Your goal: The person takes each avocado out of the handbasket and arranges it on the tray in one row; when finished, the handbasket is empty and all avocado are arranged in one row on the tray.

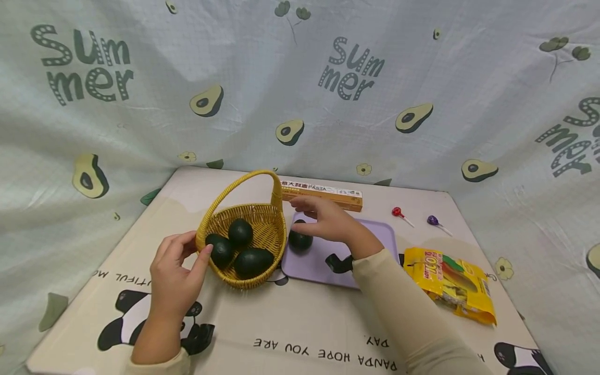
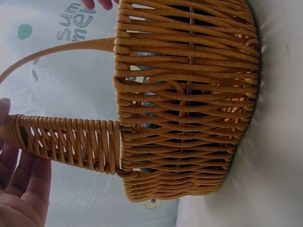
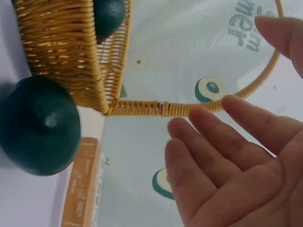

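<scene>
A yellow wicker basket (image 1: 246, 284) with an arched handle stands left of centre and holds several dark green avocados, among them a rear one (image 1: 240, 232), a left one (image 1: 220, 251) and a front one (image 1: 253, 262). My left hand (image 1: 174, 278) grips the left foot of the handle, thumb on one side and fingers on the other. Right of the basket, another avocado (image 1: 300, 240) lies on a lilac tray (image 1: 309, 264). Above it hovers my right hand (image 1: 330, 221), fingers extended and spread from the thumb. The right wrist view shows that avocado (image 3: 40, 125) apart from the fingers (image 3: 213, 142).
Behind the tray lies a pasta box (image 1: 323, 195). A red lollipop (image 1: 397, 211) and a purple lollipop (image 1: 432, 220) lie at the right, with a yellow candy bag (image 1: 452, 281) nearer me. A printed curtain (image 1: 253, 62) hangs round the table's back and sides.
</scene>
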The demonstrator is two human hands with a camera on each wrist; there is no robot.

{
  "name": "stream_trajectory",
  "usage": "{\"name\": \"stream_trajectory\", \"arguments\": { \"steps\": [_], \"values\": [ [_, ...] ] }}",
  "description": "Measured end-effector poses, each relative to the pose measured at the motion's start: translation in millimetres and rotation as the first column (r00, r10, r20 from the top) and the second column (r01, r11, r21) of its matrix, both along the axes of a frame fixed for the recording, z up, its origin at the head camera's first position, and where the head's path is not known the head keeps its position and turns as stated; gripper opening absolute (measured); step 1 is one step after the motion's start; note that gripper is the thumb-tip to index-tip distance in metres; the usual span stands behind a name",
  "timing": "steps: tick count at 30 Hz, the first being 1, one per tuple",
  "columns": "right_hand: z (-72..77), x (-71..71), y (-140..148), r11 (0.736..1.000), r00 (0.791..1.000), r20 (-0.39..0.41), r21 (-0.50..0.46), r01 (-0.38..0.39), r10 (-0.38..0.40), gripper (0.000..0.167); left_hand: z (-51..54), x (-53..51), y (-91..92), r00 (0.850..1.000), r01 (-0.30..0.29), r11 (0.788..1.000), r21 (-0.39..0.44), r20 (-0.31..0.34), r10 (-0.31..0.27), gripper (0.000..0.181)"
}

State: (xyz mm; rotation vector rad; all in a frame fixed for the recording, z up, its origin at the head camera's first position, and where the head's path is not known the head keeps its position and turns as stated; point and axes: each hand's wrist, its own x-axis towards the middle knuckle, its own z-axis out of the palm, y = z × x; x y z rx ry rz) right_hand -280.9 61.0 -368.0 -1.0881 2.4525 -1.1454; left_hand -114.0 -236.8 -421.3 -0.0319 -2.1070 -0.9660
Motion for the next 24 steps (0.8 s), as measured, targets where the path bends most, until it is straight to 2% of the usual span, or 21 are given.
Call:
{"name": "stream_trajectory", "arguments": {
  "steps": [6, 12, 19, 24],
  "values": [
    [8.3, -2.0, -10.0, 0.998, 0.998, 0.044, 0.046, -0.047, 0.045, 0.063, 1.1, -1.0, -0.9, 1.000, -0.002, 1.000, 0.000, -0.003, 0.002, 0.036],
    [11.9, -3.4, -17.6, 0.995, 0.996, 0.062, 0.076, -0.062, 0.058, 0.063, 0.1, -1.1, -1.3, 1.000, 0.003, 1.000, -0.012, -0.012, -0.004, 0.036],
    [11.6, -6.4, -26.5, 0.991, 0.989, 0.117, 0.089, -0.104, 0.094, 0.066, 1.4, -1.6, -1.6, 1.000, 0.002, 1.000, -0.020, -0.011, -0.002, 0.037],
    [10.3, -9.3, -33.4, 0.987, 0.979, 0.155, 0.076, -0.144, 0.131, 0.061, 0.8, -2.6, -2.1, 1.000, 0.004, 1.000, -0.019, -0.009, -0.004, 0.037]
  ]
}}
